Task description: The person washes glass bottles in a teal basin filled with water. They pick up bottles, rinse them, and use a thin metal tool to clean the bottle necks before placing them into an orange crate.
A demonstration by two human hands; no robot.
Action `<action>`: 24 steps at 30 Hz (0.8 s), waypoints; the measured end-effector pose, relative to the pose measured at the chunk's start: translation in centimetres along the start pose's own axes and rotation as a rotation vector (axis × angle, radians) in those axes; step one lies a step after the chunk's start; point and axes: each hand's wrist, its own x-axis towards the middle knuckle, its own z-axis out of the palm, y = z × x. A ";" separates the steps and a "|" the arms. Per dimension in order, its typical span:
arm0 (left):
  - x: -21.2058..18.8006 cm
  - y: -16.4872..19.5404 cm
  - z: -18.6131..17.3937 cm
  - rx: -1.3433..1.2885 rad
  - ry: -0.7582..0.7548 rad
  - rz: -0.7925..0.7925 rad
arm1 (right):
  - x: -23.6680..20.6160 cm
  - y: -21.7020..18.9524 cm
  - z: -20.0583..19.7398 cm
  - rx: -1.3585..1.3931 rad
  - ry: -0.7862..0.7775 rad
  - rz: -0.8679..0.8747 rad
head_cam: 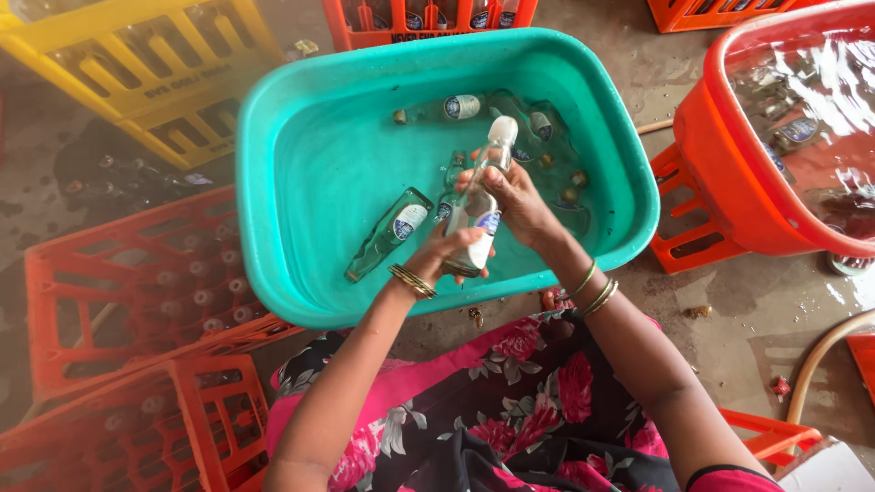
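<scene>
Bottle, clear glass, tilted, held over teal tub's near rim. My left hand closed round its base, right hand wrapped round its middle, both wrists bent inward. More bottles lie in tub water. Orange crates on wet concrete floor.

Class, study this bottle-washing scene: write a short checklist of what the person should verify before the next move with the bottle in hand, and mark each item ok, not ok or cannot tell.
1. Clear bottle held by both hands: ok, left hand at its base, right hand around its middle.
2. Bottle is over the teal tub, so drips fall inside: ok.
3. Bottle is clean inside: cannot tell.
4. Free space in the tub beside the green bottle: ok.
5. Orange crate within reach on the left: ok.
</scene>
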 end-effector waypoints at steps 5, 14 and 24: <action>-2.0 2.2 -0.6 -0.016 -0.161 0.056 | -0.5 -4.4 -1.4 -0.090 -0.349 0.133; 2.0 -3.4 -3.5 0.544 0.558 0.186 | 2.2 3.9 -10.3 -2.049 -0.134 0.639; 2.2 -2.3 -4.9 1.040 0.760 -0.026 | 1.3 -2.5 -0.7 -0.886 0.028 -0.129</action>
